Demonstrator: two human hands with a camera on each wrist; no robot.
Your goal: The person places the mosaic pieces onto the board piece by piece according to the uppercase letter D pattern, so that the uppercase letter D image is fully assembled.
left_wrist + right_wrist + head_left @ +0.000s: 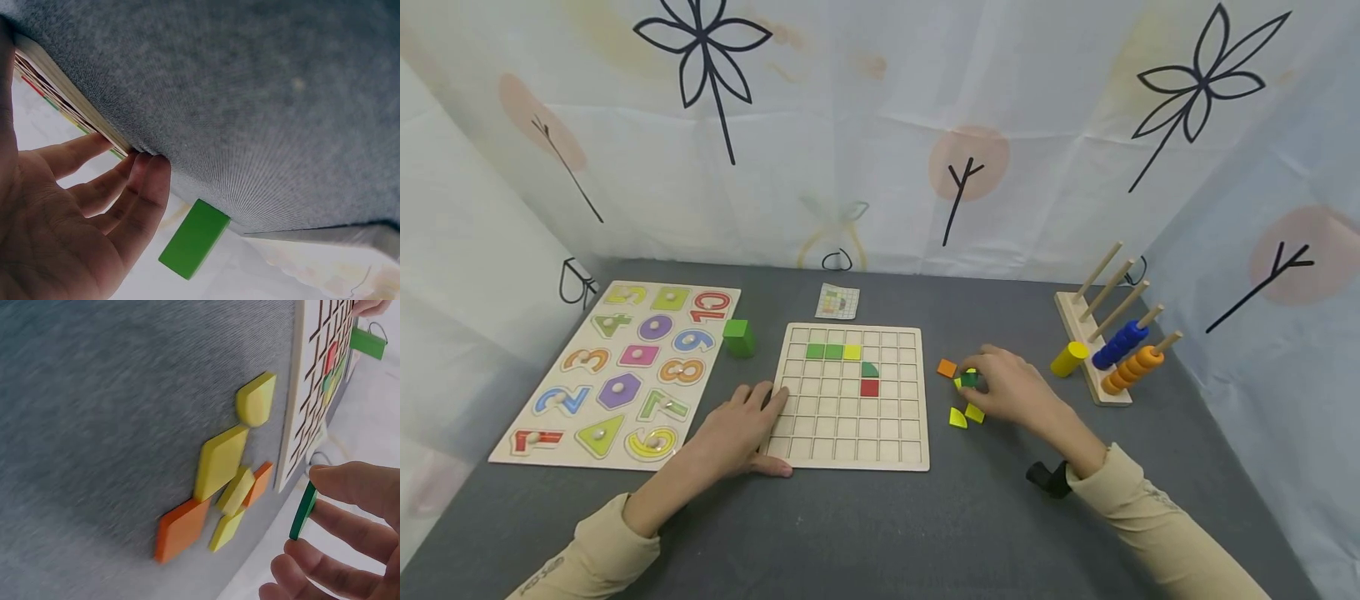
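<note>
A wooden grid board (895,425) lies in the middle of the table. In its upper part sit green square tiles (823,351), a yellow tile (852,352), a dark green tile with a rounded corner (869,370) and a red tile (869,388). My left hand (737,433) rests against the board's left edge, fingers extended. To the right of the board, my right hand (1011,390) pinches a dark green tile (302,512) between thumb and fingers. Close by lie loose tiles, including a yellow rounded one (256,400) and an orange one (181,531).
A number and shape puzzle (700,392) lies at left, with a green block (739,338) beside it. Behind the grid is a small pattern card (837,302). At right stand a peg stacker (1093,367) with beads, a yellow cylinder (1069,359) and a black object (1048,480).
</note>
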